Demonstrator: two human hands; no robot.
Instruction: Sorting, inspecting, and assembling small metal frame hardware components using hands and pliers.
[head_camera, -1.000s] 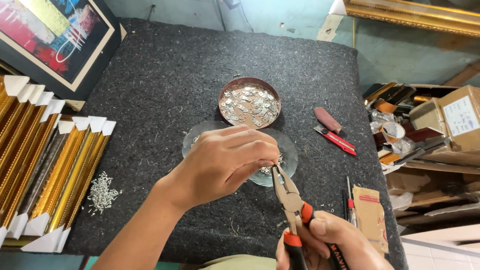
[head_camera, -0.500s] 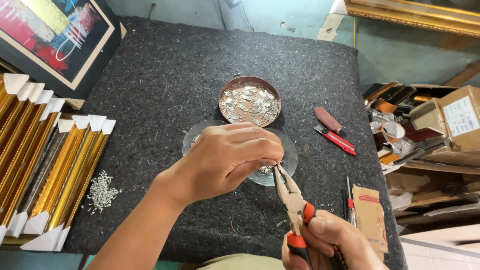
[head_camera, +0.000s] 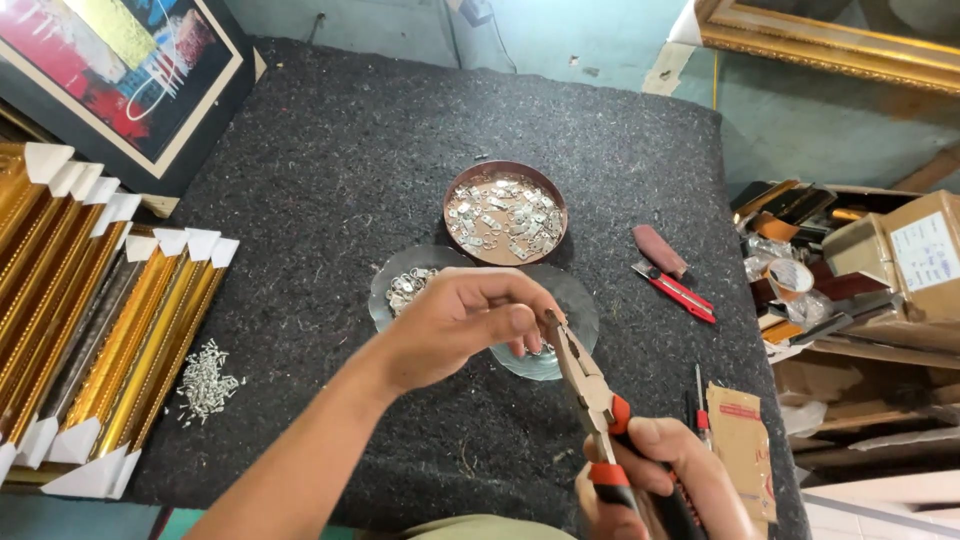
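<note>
1. Far left: gold frame mouldings (head_camera: 95, 330) stacked side by side, ends capped with white corner pieces, lying along the edge of the dark felt-covered table (head_camera: 330, 160).
2. Upper left: framed painting (head_camera: 110, 75) with red and yellow patches, leaning at the table's corner.
3. Just right of the mouldings: small heap of silver screws (head_camera: 205, 380), loose on the felt.
4. Centre left: glass dish (head_camera: 400, 290) with small metal parts inside, partly hidden by the left hand (head_camera: 465, 325).
5. Left hand: fingers curled in and pinched together at the tips, right at the nose of the pliers (head_camera: 590, 400); whatever is pinched too small to make out.
6. Behind the hand: round brown tin (head_camera: 505, 212) full of small metal hangers, touching a second glass dish (head_camera: 560, 330) under the pliers' nose.
7. Lower centre right: right hand (head_camera: 655, 480) wrapped around the red and black handles of the pliers, nose pointing up and left towards the left fingertips, jaws nearly closed.
8. Right of the tin: brown block (head_camera: 660, 250) and red utility knife (head_camera: 680, 293), lying close together.
9. Further right and lower: small screwdriver (head_camera: 700, 400) beside a flat paper packet (head_camera: 745, 450).
10. Far right, off the table: cardboard boxes (head_camera: 915, 265) and assorted clutter.
</note>
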